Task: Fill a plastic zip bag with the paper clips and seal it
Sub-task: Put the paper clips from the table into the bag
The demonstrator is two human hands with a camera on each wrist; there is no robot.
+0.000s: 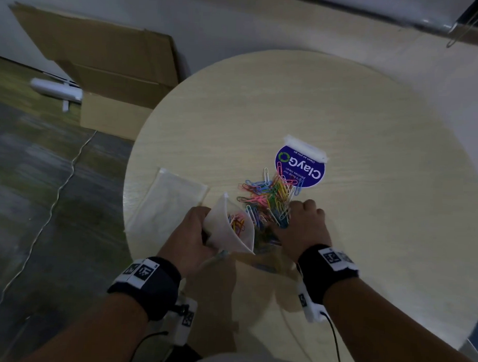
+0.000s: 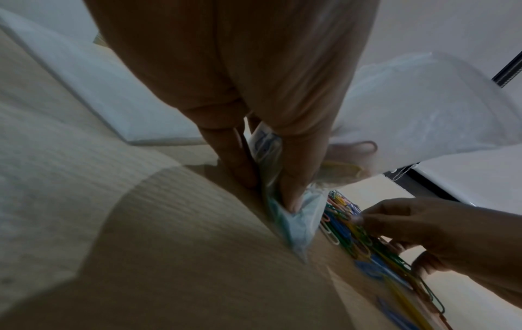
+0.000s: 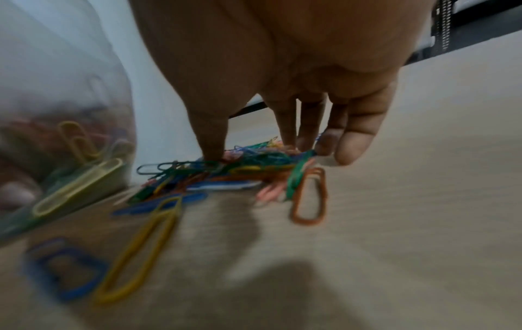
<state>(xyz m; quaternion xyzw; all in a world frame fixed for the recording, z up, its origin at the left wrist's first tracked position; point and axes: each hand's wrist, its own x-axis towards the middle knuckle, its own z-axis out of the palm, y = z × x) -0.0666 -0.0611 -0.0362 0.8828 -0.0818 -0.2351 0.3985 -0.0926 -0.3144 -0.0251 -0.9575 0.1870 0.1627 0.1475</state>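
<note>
My left hand (image 1: 197, 230) grips a clear zip bag (image 1: 225, 229) by its lower part and holds it upright with its mouth open; a few coloured paper clips lie inside. In the left wrist view the fingers (image 2: 293, 169) pinch the crumpled plastic of the bag (image 2: 423, 107). A pile of coloured paper clips (image 1: 267, 192) lies on the table just right of the bag. My right hand (image 1: 298, 223) is down on the near side of the pile, its thumb and fingers (image 3: 353, 143) closing round a bunch of the clips (image 3: 248, 165). The bag (image 3: 56, 116) stands close to its left.
The round pale wooden table (image 1: 343, 116) carries a stack of empty zip bags (image 1: 166, 202) at its left edge and a blue ClayGo sign (image 1: 300, 166) behind the pile. Loose clips (image 3: 135, 252) lie near my right wrist. A cardboard box (image 1: 114, 81) stands on the floor at the left.
</note>
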